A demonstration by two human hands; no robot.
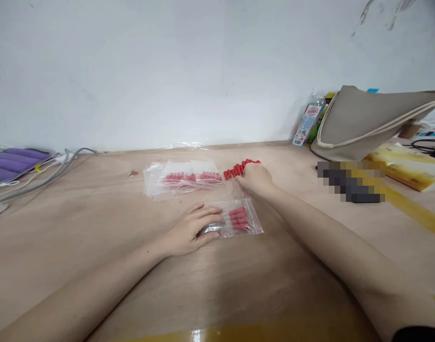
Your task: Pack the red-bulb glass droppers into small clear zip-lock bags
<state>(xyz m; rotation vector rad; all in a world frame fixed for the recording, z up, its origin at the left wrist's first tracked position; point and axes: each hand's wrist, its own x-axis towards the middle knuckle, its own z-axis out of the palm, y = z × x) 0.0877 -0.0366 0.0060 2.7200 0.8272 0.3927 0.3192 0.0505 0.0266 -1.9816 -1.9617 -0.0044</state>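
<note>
My left hand [194,230] rests with fingers spread on one end of a clear zip bag [255,218]. Several red-tipped pieces [238,218] lie side by side inside that bag, beyond my fingertips. Farther back, my right hand [255,178] is closed, its fingers curled down at a row of loose red-tipped pieces [235,170]. Thin pale stems run toward me from the loose row. What the right fingers pinch is hidden. Left of this row lies an overlapping stack of filled clear bags [188,180], red ends showing through the plastic.
At the right are a grey bag [374,121], a leaning bottle [306,124], a yellow packet [410,166] and a dark pixelated object [352,183]. Purple padded items [17,164] and a grey cable [49,178] lie at the left. A white wall [149,71] bounds the table behind.
</note>
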